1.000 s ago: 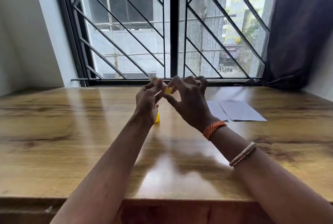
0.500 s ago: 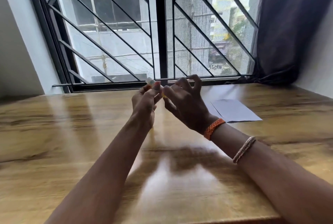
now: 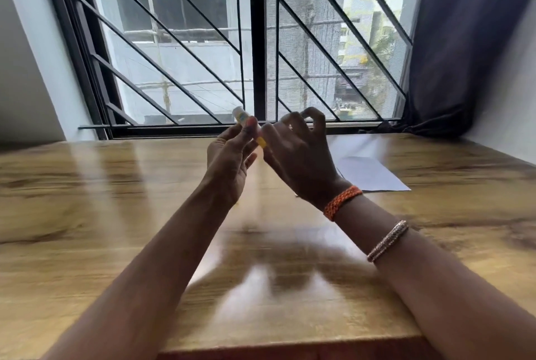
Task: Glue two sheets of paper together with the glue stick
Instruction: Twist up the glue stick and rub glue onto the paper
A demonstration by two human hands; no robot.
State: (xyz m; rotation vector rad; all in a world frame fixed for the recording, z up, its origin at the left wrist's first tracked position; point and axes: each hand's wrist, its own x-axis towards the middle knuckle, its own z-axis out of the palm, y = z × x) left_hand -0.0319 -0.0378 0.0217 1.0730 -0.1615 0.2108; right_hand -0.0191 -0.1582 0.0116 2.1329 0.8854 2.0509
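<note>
Glue stick (image 3: pixel 249 127), seemingly pinched by both hands' fingers (image 3: pixel 251 127), tilts up-left.

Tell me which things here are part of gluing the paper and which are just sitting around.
Part of the job:
- glue stick, held up over the table by both hands, the left hand and the right hand
- sheets of paper, lying flat on the table to the right

Just there:
- wooden table
- window grille
- dark curtain
- bracelets on the right wrist
</note>
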